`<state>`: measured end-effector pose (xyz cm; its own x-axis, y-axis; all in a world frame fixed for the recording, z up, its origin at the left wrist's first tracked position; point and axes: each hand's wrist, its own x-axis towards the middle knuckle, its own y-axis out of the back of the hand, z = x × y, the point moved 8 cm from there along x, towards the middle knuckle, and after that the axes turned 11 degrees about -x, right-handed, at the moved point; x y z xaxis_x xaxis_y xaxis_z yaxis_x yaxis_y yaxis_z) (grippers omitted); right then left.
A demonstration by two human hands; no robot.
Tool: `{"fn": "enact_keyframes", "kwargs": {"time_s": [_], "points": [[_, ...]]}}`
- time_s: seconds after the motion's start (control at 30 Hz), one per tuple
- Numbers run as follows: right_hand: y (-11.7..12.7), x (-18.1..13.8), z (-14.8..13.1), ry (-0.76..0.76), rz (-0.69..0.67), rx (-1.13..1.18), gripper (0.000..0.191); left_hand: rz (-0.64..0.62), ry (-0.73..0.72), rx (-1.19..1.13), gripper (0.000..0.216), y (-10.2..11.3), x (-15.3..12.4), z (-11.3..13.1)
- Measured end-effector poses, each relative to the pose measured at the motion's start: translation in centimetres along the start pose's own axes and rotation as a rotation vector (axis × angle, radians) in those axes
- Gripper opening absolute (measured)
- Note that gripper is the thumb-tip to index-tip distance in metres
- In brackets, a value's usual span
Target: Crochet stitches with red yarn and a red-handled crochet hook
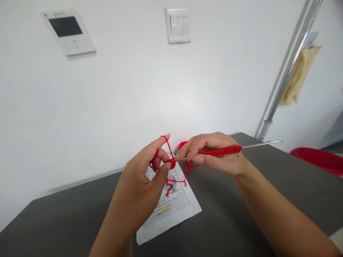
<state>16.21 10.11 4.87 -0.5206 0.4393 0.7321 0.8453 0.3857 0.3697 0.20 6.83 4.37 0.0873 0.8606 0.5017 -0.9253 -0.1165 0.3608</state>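
My left hand pinches a small piece of red crochet between thumb and fingers. Red yarn runs from the work up over my raised left index finger. In my right hand is a double-ended crochet hook with a red handle, held closed in the fingers. One metal tip meets the crochet at the left, while the other sticks out to the right. Partly hidden behind my right fingers is a ball of red yarn. A loose yarn tail dangles below the work.
A printed sheet of paper lies on the dark table under my hands. Behind it rises a white wall with an intercom panel and a light switch. At the right are a metal pole, hanging yellow gloves and a red basin.
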Motion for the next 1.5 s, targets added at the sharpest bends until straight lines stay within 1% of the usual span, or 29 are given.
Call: {"fn": "enact_keyframes", "kwargs": {"time_s": [0.3, 0.37, 0.43, 0.53, 0.7, 0.87, 0.93, 0.97, 1.03, 1.1, 1.17, 1.27, 1.33, 1.4, 1.5], "points": [[-0.2, -0.1, -0.4, -0.007, 0.001, -0.348, 0.012, 0.062, -0.202, 0.241, 0.042, -0.3, 0.1, 1.6], [-0.4, -0.1, -0.6, 0.003, -0.004, -0.414, 0.012, 0.063, -0.224, 0.295, 0.042, -0.5, 0.2, 1.9], [-0.7, -0.1, -0.9, 0.038, -0.014, -0.481, 0.013, 0.066, -0.232, 0.335, 0.041, -0.7, 0.2, 2.1], [-1.3, -0.2, -1.7, 0.141, -0.002, -0.537, 0.013, 0.104, -0.258, 0.373, 0.041, -0.8, 0.2, 2.3], [-2.1, -0.4, -2.5, 0.322, 0.083, -0.567, 0.013, 0.176, -0.262, 0.429, 0.039, -0.7, 0.1, 2.4], [-2.9, -0.6, -2.7, 0.417, 0.148, -0.652, 0.016, 0.246, -0.262, 0.458, 0.038, -0.4, 0.0, 2.3], [-2.7, -0.7, -2.7, 0.415, 0.166, -0.624, 0.017, 0.266, -0.265, 0.441, 0.038, -0.2, -0.1, 2.1], [-2.5, -0.7, -2.4, 0.38, 0.166, -0.582, 0.017, 0.274, -0.265, 0.417, 0.038, -0.1, -0.2, 2.1], [-1.7, -0.4, -1.5, 0.238, 0.177, -0.438, 0.014, 0.287, -0.257, 0.33, 0.039, 0.0, -0.5, 1.9], [-0.7, -0.3, -0.3, 0.078, 0.214, -0.238, 0.009, 0.297, -0.217, 0.175, 0.04, 0.1, -0.7, 1.6], [0.0, -0.3, 0.3, 0.0, 0.261, -0.039, 0.011, 0.293, -0.141, -0.035, 0.04, 0.2, -0.7, 1.2], [0.1, -0.2, 0.4, 0.01, 0.29, 0.139, 0.012, 0.252, -0.006, -0.347, 0.042, -0.1, -0.4, 0.4], [-0.2, -0.1, 0.1, 0.049, 0.279, 0.153, 0.009, 0.228, 0.054, -0.491, 0.045, -0.2, -0.1, 0.0], [-0.5, -0.1, -0.5, 0.111, 0.265, 0.075, 0.007, 0.217, 0.091, -0.576, 0.046, -0.1, 0.1, -0.2], [-1.0, -0.2, -1.8, 0.258, 0.246, -0.167, 0.007, 0.198, 0.158, -0.639, 0.041, -0.1, 0.3, -0.7]]}}
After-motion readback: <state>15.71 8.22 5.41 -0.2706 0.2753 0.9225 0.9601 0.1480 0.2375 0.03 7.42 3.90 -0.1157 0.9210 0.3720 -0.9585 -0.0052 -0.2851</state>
